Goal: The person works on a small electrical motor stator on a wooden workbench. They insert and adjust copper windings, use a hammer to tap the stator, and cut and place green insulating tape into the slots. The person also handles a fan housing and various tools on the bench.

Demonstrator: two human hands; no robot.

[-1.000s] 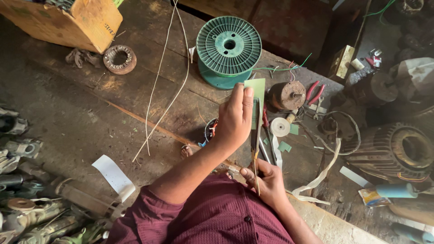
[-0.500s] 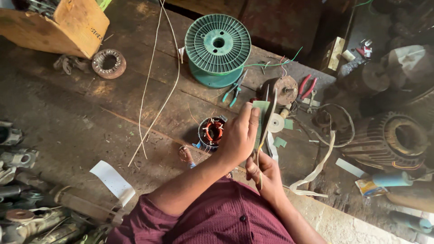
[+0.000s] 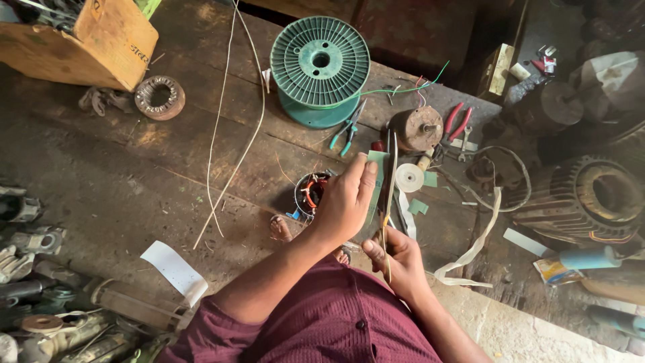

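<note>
L hand [image 3: 346, 202] pinches green paper strip [image 3: 376, 181], R hand [image 3: 396, 255] grips scissors [image 3: 388, 195] cutting it

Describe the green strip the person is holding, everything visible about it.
The green strip is a thin, flat, pale green piece, like card or insulating paper. It stands roughly upright in the picture, its squared top end free. The left hand pinches it, thumb along its edge. The scissors, held in the right hand, run beside its right edge. Its lower part is hidden behind the hands. Similar green scraps lie on the wooden bench.
</note>
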